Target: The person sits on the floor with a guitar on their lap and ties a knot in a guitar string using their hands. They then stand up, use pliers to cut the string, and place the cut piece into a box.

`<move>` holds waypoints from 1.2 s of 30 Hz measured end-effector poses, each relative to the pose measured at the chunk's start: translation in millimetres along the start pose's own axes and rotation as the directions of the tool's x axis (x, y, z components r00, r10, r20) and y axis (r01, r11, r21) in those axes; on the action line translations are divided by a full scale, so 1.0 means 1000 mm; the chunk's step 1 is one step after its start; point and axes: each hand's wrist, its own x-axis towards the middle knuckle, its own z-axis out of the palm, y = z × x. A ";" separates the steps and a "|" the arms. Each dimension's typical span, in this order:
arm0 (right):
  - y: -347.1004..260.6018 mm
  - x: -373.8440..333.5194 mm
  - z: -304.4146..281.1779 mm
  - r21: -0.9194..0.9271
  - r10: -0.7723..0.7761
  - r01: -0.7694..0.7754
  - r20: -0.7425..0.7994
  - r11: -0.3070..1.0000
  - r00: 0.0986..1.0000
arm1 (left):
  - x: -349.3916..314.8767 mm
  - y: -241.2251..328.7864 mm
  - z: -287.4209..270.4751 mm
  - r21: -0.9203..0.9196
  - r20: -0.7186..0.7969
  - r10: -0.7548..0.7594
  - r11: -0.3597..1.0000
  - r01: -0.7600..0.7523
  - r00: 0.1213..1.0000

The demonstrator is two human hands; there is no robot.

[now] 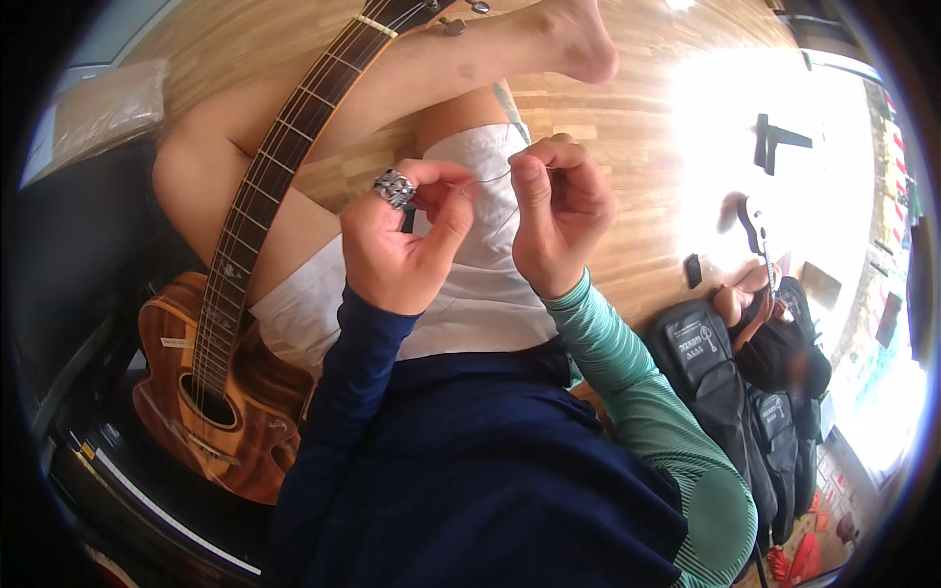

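Above my lap, both hands pinch a thin, wire-like string (pixel 493 179), which runs in a slight curve between them. My left hand (pixel 407 240), with a chunky silver ring, holds one part of it between thumb and forefinger. The thumb and forefinger of my right hand (pixel 561 220) close on it a short way to the right; a fine length seems to hang below. To the left, an acoustic guitar (pixel 250 441) leans upright with its body low and its dark neck (pixel 284 147) slanting across my bare leg. Neither hand touches it.
At the right, a person (pixel 779 353) sits holding a small guitar (pixel 757 230), beside black padded instrument bags (pixel 701 358). A dark phone-like object (pixel 694 270) lies on the wooden floor (pixel 637 127). A plastic-wrapped package (pixel 108 113) is at the upper left, above black furniture (pixel 88 235).
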 end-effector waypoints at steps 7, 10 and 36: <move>-0.008 -0.002 0.002 0.072 0.001 0.000 -0.019 0.997 1.000 | -0.001 0.009 -0.001 0.070 0.049 0.122 0.990 -0.125 0.991; -0.013 0.000 0.003 0.065 0.095 -0.095 0.007 0.993 0.995 | -0.001 0.007 0.002 0.033 0.033 0.143 0.989 -0.144 0.989; -0.016 0.006 -0.004 -0.308 -0.018 0.112 0.294 0.945 0.956 | 0.010 -0.025 0.008 0.408 -0.151 0.644 0.731 -0.546 0.750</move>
